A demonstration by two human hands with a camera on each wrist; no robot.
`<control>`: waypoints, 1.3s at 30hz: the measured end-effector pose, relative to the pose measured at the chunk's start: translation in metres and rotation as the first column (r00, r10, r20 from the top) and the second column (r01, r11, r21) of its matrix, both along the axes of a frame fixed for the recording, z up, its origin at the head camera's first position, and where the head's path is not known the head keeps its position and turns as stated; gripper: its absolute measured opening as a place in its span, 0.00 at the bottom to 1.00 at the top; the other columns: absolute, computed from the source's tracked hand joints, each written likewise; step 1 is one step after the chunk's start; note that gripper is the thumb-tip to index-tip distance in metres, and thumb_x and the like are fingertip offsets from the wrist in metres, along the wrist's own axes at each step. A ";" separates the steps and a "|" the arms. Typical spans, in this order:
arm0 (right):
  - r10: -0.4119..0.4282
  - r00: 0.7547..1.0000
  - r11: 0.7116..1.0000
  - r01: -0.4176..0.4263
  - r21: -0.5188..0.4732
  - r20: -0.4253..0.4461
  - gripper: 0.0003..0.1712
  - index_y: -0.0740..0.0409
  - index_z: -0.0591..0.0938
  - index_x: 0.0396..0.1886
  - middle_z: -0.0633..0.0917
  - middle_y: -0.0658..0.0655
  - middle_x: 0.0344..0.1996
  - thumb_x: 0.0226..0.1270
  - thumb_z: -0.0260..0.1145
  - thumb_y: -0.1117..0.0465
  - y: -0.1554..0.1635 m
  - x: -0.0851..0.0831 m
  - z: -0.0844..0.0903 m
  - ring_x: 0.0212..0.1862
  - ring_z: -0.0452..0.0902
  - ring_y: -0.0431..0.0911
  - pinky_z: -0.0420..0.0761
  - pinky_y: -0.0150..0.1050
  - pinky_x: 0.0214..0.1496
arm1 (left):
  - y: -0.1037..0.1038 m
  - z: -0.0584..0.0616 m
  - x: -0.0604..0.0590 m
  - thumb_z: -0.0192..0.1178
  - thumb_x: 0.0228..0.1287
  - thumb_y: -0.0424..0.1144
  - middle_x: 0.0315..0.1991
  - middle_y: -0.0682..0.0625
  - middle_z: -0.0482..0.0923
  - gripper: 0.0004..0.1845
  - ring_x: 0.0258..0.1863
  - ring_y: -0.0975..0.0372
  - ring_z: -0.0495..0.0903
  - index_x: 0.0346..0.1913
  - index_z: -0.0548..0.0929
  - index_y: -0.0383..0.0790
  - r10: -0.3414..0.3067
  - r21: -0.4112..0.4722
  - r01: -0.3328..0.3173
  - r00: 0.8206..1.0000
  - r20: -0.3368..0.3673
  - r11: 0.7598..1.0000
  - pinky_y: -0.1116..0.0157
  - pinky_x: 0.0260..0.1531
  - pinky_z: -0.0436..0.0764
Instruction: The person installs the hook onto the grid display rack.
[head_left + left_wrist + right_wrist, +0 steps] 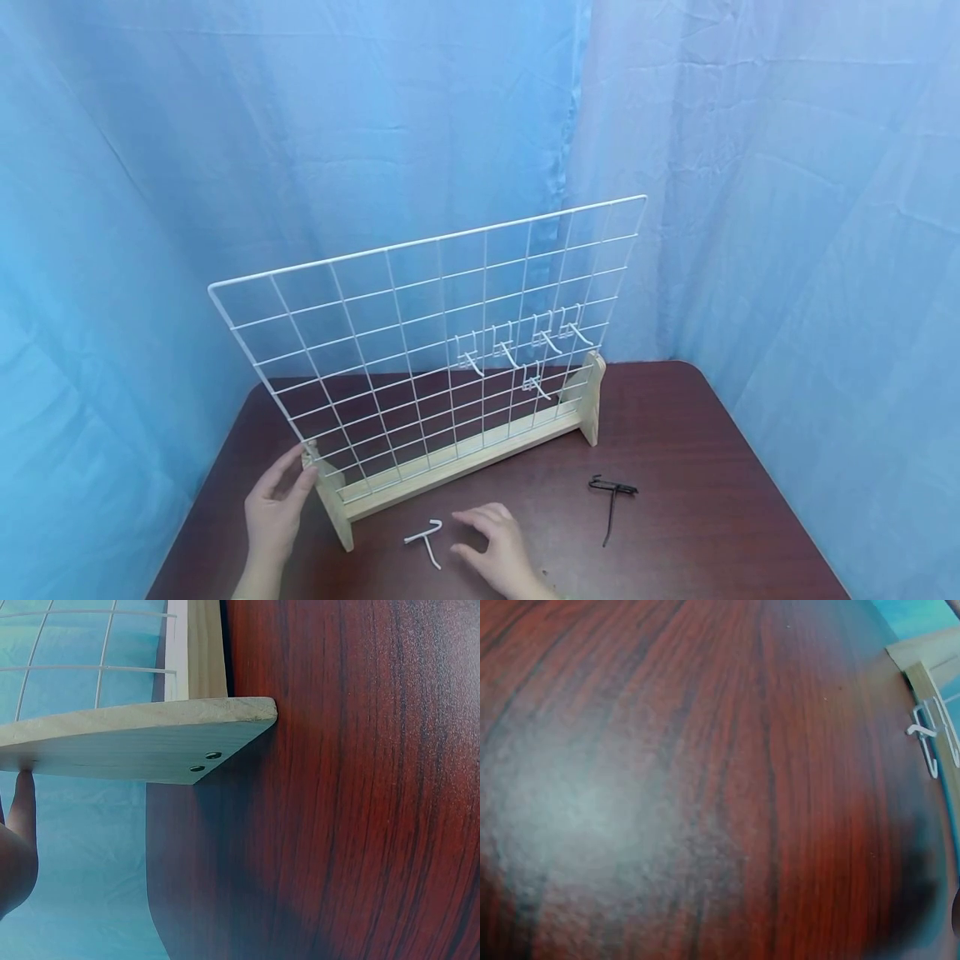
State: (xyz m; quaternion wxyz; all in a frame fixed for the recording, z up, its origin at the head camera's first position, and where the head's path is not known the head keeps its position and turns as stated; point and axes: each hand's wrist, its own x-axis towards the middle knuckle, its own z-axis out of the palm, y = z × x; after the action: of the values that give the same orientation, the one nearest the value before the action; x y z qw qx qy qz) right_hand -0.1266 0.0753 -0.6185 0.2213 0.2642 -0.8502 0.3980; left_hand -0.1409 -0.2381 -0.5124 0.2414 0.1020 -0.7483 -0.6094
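A white wire grid panel [387,288] stands in a pale wooden stand [465,454], leaning back over it. My left hand [274,504] pinches the top of the stand's left upright between thumb and fingers; in the left wrist view a finger [24,814] meets the upright's outer face [135,754]. My right hand [497,546] is low over the table, thumb and fingers apart with nothing between them. Just left of its fingertips lies a loose white hook [426,537]. Several white hooks [504,346] hang on the grid's right half.
A black hook [613,492] lies on the dark red wood-grain table [697,475], right of my right hand. Blue curtains [300,150] enclose the table at the back and sides. Two screw heads [206,761] show low on the left upright.
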 end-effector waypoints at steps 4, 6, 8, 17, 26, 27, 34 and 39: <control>0.017 1.000 1.000 -0.017 0.003 0.018 0.28 0.50 0.87 0.47 0.86 0.42 0.42 0.42 0.84 0.56 -0.003 0.003 -0.001 0.46 0.76 0.40 0.79 0.38 0.48 | 0.001 0.001 0.001 0.66 0.63 0.25 0.45 0.72 0.80 0.19 0.47 0.76 0.79 0.57 0.80 0.30 -0.006 0.013 0.006 1.000 -0.013 1.000 0.80 0.46 0.80; 0.021 0.999 1.000 -0.021 0.003 0.028 0.28 0.49 0.87 0.47 0.86 0.42 0.42 0.42 0.84 0.56 -0.004 0.005 -0.001 0.46 0.76 0.39 0.79 0.37 0.49 | 0.001 0.002 0.001 0.66 0.63 0.25 0.45 0.72 0.80 0.19 0.47 0.76 0.79 0.57 0.80 0.30 -0.008 0.014 0.008 1.000 -0.016 1.000 0.80 0.46 0.80; 0.025 0.999 1.000 -0.025 0.003 0.032 0.27 0.49 0.87 0.47 0.86 0.41 0.42 0.42 0.84 0.57 -0.005 0.006 -0.001 0.45 0.76 0.39 0.79 0.36 0.49 | 0.001 0.002 0.001 0.66 0.63 0.25 0.45 0.72 0.80 0.19 0.47 0.76 0.79 0.57 0.80 0.30 -0.008 0.014 0.008 1.000 -0.014 1.000 0.80 0.46 0.79; 0.048 0.999 0.998 -0.049 0.041 0.017 0.25 0.50 0.87 0.44 0.86 0.42 0.38 0.42 0.84 0.54 -0.013 0.008 -0.002 0.44 0.77 0.39 0.80 0.35 0.48 | 0.001 0.002 0.001 0.66 0.63 0.26 0.46 0.73 0.80 0.19 0.48 0.76 0.78 0.57 0.80 0.30 -0.001 0.008 0.001 1.000 -0.006 1.000 0.81 0.46 0.79; 0.059 0.997 0.985 -0.068 0.161 0.059 0.26 0.46 0.86 0.46 0.85 0.39 0.39 0.46 0.82 0.47 -0.018 0.010 -0.009 0.45 0.76 0.36 0.80 0.34 0.49 | 0.001 0.002 0.001 0.66 0.63 0.25 0.46 0.73 0.80 0.19 0.47 0.76 0.78 0.57 0.80 0.29 -0.004 0.004 0.004 1.000 -0.019 1.000 0.81 0.46 0.79; 0.057 0.997 0.984 -0.066 0.168 0.060 0.26 0.46 0.86 0.46 0.86 0.39 0.40 0.46 0.81 0.47 -0.019 0.010 -0.009 0.46 0.76 0.36 0.80 0.34 0.50 | 0.001 0.002 0.001 0.66 0.63 0.25 0.46 0.73 0.80 0.19 0.47 0.77 0.78 0.57 0.80 0.29 -0.004 -0.002 0.004 1.000 -0.020 1.000 0.81 0.46 0.79; 0.039 0.997 0.984 -0.049 0.172 0.060 0.28 0.46 0.86 0.48 0.86 0.39 0.41 0.43 0.82 0.48 -0.023 0.011 -0.006 0.46 0.76 0.37 0.80 0.37 0.50 | 0.001 0.002 0.001 0.66 0.63 0.25 0.46 0.73 0.80 0.19 0.47 0.76 0.78 0.57 0.80 0.30 -0.005 0.002 0.005 1.000 -0.023 1.000 0.81 0.47 0.79; 0.020 0.999 0.982 -0.028 0.187 0.046 0.29 0.44 0.87 0.48 0.86 0.39 0.43 0.41 0.83 0.48 -0.025 0.011 -0.008 0.48 0.76 0.39 0.80 0.40 0.51 | 0.001 0.001 0.001 0.65 0.62 0.24 0.45 0.72 0.80 0.19 0.47 0.75 0.78 0.57 0.80 0.29 -0.005 0.012 0.005 1.000 -0.021 1.000 0.81 0.47 0.79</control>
State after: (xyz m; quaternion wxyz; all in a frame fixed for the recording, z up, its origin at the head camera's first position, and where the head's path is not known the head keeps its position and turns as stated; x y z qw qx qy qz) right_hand -0.1157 0.0498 -0.6262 0.1721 0.2851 -0.8853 0.3246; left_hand -0.1404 -0.2374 -0.5118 0.2471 0.0950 -0.7422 -0.6156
